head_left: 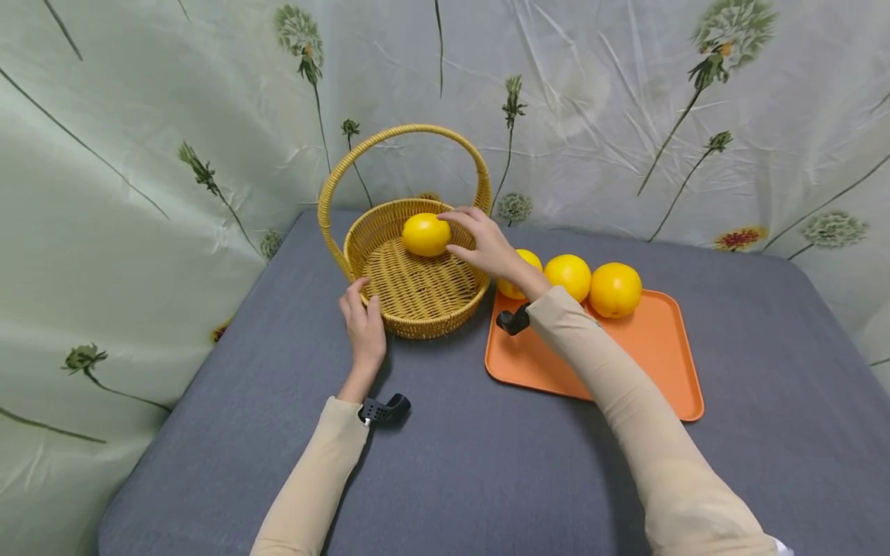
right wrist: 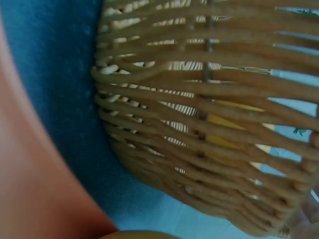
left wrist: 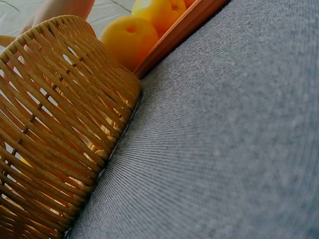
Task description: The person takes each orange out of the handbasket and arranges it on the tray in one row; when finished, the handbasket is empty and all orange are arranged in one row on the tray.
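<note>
A round wicker basket (head_left: pixel 427 328) with a tall arched handle stands at the back of the table. My left hand (head_left: pixel 365 332) grips its near left rim, thumb and fingers at the edge. An orange (head_left: pixel 424 235) is inside, toward the back wall. Reaching over the right rim, my right hand (head_left: pixel 487 245) holds that fruit by its right side with fingertips and thumb. Whether its underside touches the woven bottom I cannot tell. The right wrist view has the basket weave (right wrist: pixel 199 114) close up, with yellow through the gaps.
Right of the basket lies an orange tray (head_left: pixel 660 347). Along its back edge sit three more oranges (head_left: pixel 615 289), the leftmost partly behind my right wrist. A grey cloth (head_left: pixel 445 463) covers the table, and a flower-patterned curtain (head_left: pixel 591 116) hangs behind.
</note>
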Tool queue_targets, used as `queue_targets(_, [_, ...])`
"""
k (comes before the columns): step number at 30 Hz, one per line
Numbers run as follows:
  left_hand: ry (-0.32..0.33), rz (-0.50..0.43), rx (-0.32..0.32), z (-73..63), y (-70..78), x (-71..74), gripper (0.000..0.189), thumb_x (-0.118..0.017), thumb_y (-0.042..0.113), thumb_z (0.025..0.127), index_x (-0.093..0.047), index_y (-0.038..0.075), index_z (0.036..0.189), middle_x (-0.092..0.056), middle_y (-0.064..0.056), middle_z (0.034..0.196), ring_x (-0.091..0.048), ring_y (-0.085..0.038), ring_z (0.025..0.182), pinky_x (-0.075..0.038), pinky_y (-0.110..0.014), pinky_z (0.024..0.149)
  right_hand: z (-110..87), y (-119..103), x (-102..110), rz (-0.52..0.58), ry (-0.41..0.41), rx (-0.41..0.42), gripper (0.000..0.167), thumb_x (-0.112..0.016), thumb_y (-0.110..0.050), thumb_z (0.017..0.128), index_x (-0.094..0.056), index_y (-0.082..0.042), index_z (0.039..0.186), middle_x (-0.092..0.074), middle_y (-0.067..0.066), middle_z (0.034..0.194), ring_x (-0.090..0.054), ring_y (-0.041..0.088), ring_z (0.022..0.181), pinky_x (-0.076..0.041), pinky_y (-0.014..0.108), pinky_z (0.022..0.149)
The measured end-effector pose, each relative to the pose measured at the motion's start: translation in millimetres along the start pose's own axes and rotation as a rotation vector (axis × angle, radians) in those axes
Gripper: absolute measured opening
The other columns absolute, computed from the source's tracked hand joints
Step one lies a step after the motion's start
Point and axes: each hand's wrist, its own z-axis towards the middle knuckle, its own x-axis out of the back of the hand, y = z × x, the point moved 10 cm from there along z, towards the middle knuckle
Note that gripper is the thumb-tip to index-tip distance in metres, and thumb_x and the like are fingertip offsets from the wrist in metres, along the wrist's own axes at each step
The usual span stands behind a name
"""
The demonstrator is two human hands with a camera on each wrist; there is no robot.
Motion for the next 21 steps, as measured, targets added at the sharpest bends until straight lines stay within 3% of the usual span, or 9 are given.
queue_targets(7, [0.006,0.01,0.013,0.6,-2.8,3.8,0.036,-0.036,0.014,0.096,-0.042,0.007,0.131,-0.032,-0.023,0.132,-0.04,-0.034,0.102,-0.029,-0.041,0.082,17.4,2.7,-17.2,-0.036,-0.101,-0.015,0.053,-0.062,-0.015,0.088,-0.045,-0.012,0.138,-0.04,0.016,0.142,-0.038,0.031,0.132,-0.032,0.049,0.108])
queue_targets(13, [0.013,0.021,0.023,2.1,-3.4,4.7,0.035,-0.037,0.014,0.096,-0.042,0.012,0.13,-0.033,-0.022,0.133,-0.04,-0.033,0.102,-0.03,-0.042,0.083,29.1,12.6,-31.6,-0.06,-0.2,-0.081,0.056,-0.058,-0.019,0.091,-0.038,-0.017,0.143,-0.032,0.015,0.147,-0.037,0.031,0.133,-0.033,0.047,0.107])
queue_targets(21, [-0.003,0.017,0.006,2.4,-2.2,0.3,0.036,-0.035,0.016,0.096,-0.041,0.009,0.131,-0.033,-0.023,0.131,-0.037,-0.031,0.096,-0.026,-0.039,0.078,37.0,23.5,-47.6,-0.092,-0.316,-0.107,0.062,-0.058,-0.022,0.092,-0.031,-0.018,0.147,-0.018,0.018,0.154,-0.018,0.032,0.144,-0.023,0.049,0.113])
